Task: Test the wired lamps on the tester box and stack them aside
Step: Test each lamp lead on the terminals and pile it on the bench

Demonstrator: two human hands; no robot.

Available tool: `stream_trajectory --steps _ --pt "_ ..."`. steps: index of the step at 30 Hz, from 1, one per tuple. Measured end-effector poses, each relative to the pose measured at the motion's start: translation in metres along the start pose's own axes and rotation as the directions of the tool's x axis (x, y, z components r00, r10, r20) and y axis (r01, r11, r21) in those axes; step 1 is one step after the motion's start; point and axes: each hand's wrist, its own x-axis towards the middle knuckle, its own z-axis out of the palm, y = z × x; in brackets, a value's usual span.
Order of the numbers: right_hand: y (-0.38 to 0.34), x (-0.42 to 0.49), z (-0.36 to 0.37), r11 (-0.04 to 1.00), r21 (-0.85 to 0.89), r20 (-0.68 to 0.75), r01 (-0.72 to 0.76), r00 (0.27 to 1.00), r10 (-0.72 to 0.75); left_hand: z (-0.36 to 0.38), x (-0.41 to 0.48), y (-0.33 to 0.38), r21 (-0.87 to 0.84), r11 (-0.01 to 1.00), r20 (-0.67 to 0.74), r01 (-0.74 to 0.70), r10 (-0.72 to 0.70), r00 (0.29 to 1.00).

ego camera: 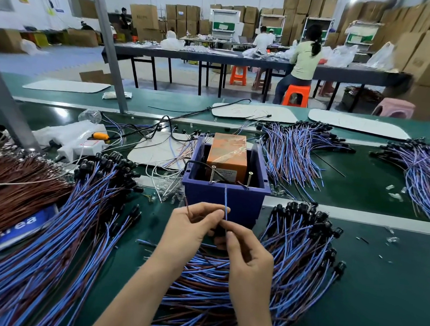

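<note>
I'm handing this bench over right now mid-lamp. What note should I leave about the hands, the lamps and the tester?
Left hand pinches one lamp's brown wire; right hand pinches its blue wire, tip up at the tester box.
Neither wire touches the two screws, so this lamp is untested.
Left: test it, stack it aside.
Left heap, near heap, right heap: which are tested, cannot tell.

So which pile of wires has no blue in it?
The far-left pile: its wires are all brown, while every other pile mixes blue with brown.
</note>
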Motion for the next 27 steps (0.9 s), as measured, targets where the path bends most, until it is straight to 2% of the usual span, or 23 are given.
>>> stream_trajectory --steps 3,5,7,8,12,17,19,22,27 --pt "0.004 0.003 -0.004 0.999 0.024 -0.063 -0.034 0.997 0.036 0.001 -0.001 -0.001 0.025 0.998 0.062 0.06 -0.061 0.996" --pt "0.006 0.006 -0.007 0.997 0.035 -0.103 -0.07 0.992 0.073 0.0 -0.002 -0.005 0.205 0.976 0.086 0.069 -0.088 0.992" --pt "0.009 0.007 -0.011 0.994 0.034 -0.122 -0.106 0.986 0.11 -0.004 -0.003 -0.009 0.426 0.903 0.1 0.059 -0.112 0.989" --pt "0.01 0.008 -0.012 0.992 0.03 -0.124 -0.118 0.985 0.121 -0.007 -0.004 -0.008 0.469 0.88 0.115 0.07 -0.139 0.984" --pt "0.012 0.01 -0.014 0.989 -0.008 -0.103 -0.148 0.984 0.147 -0.014 -0.005 -0.008 0.292 0.938 0.109 0.188 -0.228 0.968" --pt "0.013 0.013 -0.017 0.982 -0.13 -0.013 -0.139 0.99 0.138 -0.017 -0.005 -0.006 -0.127 0.973 0.033 0.19 -0.188 0.982" --pt "0.012 0.014 -0.018 0.981 -0.14 0.002 -0.134 0.991 0.135 -0.016 -0.002 -0.007 -0.22 0.963 -0.017 0.159 -0.167 0.986" --pt "0.013 0.016 -0.02 0.981 -0.146 0.009 -0.129 0.991 0.132 -0.014 0.003 -0.008 -0.169 0.977 -0.072 0.133 -0.147 0.987" --pt "0.015 0.017 -0.023 0.977 -0.158 0.015 -0.145 0.989 0.149 -0.006 0.01 -0.008 -0.004 0.991 -0.074 0.134 -0.134 0.988"
